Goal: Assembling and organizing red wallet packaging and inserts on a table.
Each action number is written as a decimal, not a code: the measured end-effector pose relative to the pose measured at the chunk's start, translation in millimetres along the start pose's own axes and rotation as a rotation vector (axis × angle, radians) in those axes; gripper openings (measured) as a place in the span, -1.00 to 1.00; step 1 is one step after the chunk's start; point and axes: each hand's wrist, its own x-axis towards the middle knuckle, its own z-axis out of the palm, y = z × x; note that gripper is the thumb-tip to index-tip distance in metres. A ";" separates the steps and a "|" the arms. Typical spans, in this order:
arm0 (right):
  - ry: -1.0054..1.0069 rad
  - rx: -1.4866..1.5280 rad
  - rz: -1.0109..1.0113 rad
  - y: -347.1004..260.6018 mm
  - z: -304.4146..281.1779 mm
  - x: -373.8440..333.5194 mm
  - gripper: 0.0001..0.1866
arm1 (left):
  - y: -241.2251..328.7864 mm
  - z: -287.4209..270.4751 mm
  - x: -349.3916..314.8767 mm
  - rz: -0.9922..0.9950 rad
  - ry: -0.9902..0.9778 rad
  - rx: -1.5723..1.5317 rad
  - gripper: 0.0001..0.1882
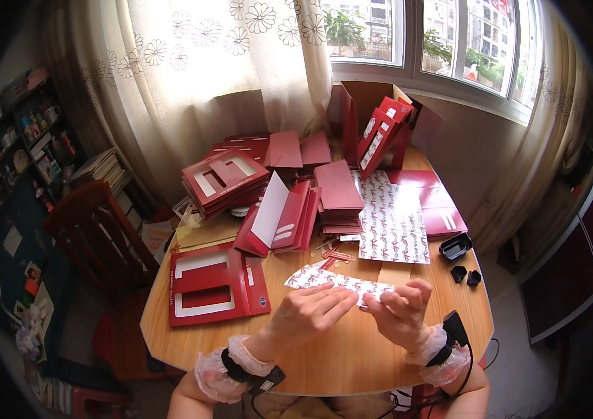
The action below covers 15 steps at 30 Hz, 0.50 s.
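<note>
Both my hands are at a narrow white paper strip (335,280) with a repeated dark red pattern, above the near middle of the table. My left hand (308,315) has its fingers close together along the strip's lower edge; its thumb is hidden. At the other end, the curled fingers of my right hand (403,311) pinch the strip. Beyond it lies a larger sheet (393,227) with the same pattern. A red box blank (186,304) with white-edged window cutouts lies flat to the left. Small scraps and a red strip (328,261) are just behind the held strip.
Red folded cartons (296,216), a stack of red pieces (339,188) and windowed blanks (223,178) crowd the far side. An open carton (352,126) stands at the back right. A black tray (456,246) sits near the right edge. A wooden chair (101,230) is at left.
</note>
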 end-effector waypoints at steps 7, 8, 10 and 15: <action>0.078 0.096 0.091 18.4 -17.3 3.1 -0.73 | -25.4 -4.3 -6.6 -0.040 0.092 -0.027 -0.75; 0.078 0.097 0.093 19.5 -18.9 3.0 -0.73 | -26.5 -5.5 -6.3 -0.040 0.090 -0.027 -0.75; 0.031 0.108 0.057 21.4 -21.8 3.9 -0.74 | -29.7 -7.1 -6.2 -0.052 0.073 -0.059 -0.78; 0.031 0.118 0.105 33.6 -23.8 9.5 -0.76 | -43.7 -9.7 -10.3 -0.101 0.113 -0.012 -0.80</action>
